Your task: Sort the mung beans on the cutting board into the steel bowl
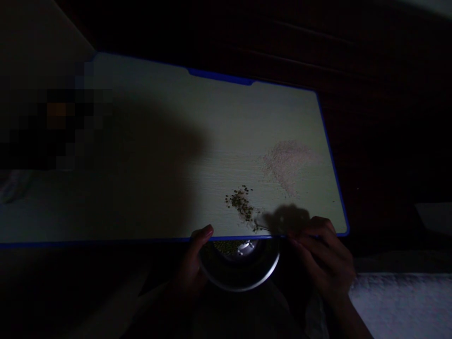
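Note:
The scene is very dark. My left hand grips the rim of a round metal bowl held just below the near edge of a white board with a blue rim. Some greenish grains lie in the bowl. My right hand is at the board's near edge, right of the bowl, fingers curled together; whether it holds anything is hidden. A small heap of dark green grains lies on the board just above the bowl. A pale pinkish heap of fine grains lies further back to the right.
The left half of the board lies in deep shadow, with a blurred patch at far left. Dark surroundings lie beyond the board's far and right edges. A pale cloth shows at bottom right.

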The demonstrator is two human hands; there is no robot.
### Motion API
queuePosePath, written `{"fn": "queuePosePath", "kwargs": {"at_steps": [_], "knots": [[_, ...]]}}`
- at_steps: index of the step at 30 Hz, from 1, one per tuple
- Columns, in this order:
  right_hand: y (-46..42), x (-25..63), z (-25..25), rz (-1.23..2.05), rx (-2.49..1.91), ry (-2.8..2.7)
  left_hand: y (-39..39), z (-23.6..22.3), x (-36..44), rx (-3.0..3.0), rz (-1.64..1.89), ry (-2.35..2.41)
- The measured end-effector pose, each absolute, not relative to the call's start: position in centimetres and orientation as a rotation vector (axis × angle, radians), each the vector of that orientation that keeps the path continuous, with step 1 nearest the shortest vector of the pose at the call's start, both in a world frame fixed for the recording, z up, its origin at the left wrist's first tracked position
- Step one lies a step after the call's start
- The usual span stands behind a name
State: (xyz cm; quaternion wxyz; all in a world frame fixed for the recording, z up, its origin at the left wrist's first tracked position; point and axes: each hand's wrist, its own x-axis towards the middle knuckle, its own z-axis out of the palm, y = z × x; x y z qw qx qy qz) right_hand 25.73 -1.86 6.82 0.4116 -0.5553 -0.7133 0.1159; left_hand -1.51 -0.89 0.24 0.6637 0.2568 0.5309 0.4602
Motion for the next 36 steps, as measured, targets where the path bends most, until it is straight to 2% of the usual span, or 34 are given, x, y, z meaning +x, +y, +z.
{"fn": "queuePosePath", "kwargs": {"at_steps": [9,21,30,36], "knots": [[-2.2,25.9,6.6,0.361,-1.364,-1.822,-2.0,-3.2,-3.7,1.182,1.007,1.249],[-1.9,25.0,7.0,0.321,-1.283,-1.889,-2.1,-3.8,-3.7,1.204,1.006,1.19],[-1.6,26.0,6.8,0.18,-1.475,-1.746,-2.0,-3.5,-3.5,1.176,1.052,1.147],[-0.4,25.5,6.9,0.233,-1.39,-1.862,-1.8,-3.4,-3.1,1.235,1.037,1.121]]}}
